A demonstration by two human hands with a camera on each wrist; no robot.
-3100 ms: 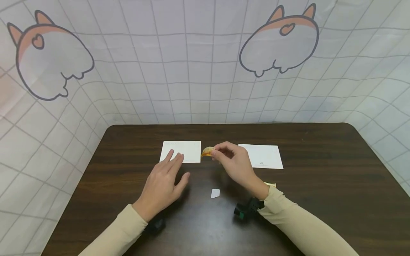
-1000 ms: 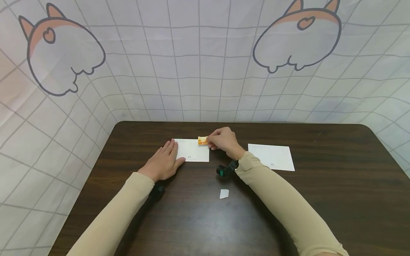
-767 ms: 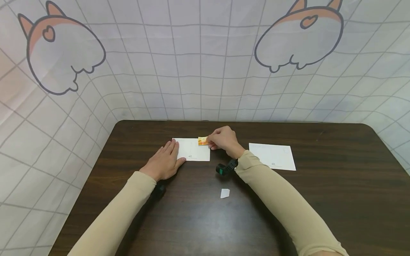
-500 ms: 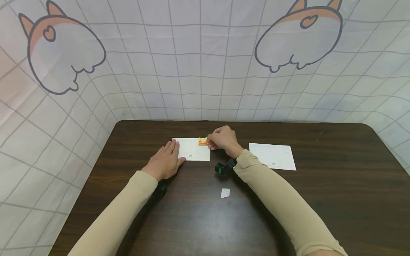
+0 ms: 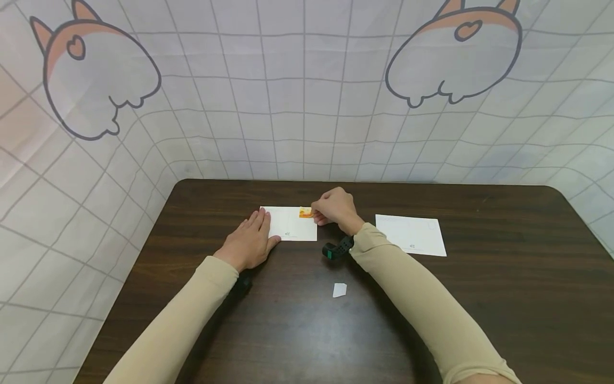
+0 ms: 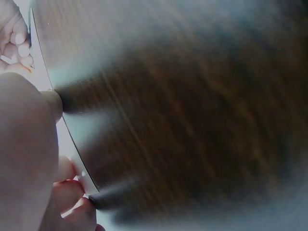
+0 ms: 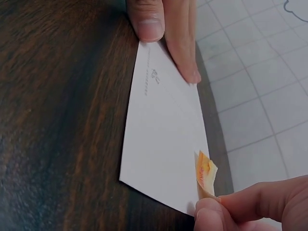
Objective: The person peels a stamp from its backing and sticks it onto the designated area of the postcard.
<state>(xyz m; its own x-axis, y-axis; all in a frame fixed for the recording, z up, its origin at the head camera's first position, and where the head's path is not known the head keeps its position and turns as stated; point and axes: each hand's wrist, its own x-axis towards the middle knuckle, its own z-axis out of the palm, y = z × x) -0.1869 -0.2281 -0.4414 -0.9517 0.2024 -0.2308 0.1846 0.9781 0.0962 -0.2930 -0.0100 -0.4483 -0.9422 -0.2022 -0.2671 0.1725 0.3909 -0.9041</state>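
A white postcard (image 5: 292,226) lies near the table's far edge, with a small grey print at its lower middle. My left hand (image 5: 247,241) rests on the card's left end, fingers straight. At the card's upper right corner, my right hand (image 5: 336,207) pinches a small orange-and-yellow stamp (image 5: 305,213) by its right edge. The right wrist view shows the stamp (image 7: 206,174) slightly curled over the card, one end hidden by the thumb and fingertip. Whether its underside touches the card throughout cannot be seen.
A second white postcard (image 5: 411,235) lies to the right, partly behind the right sleeve. A small white scrap of paper (image 5: 339,289) is on the dark wooden table (image 5: 297,336) between the forearms. Behind the table hangs a white gridded cloth (image 5: 278,96).
My right hand has carried the stamp from between the cards to the left card's upper right corner. My left hand has settled onto that card's left end. The last half second shows little movement.
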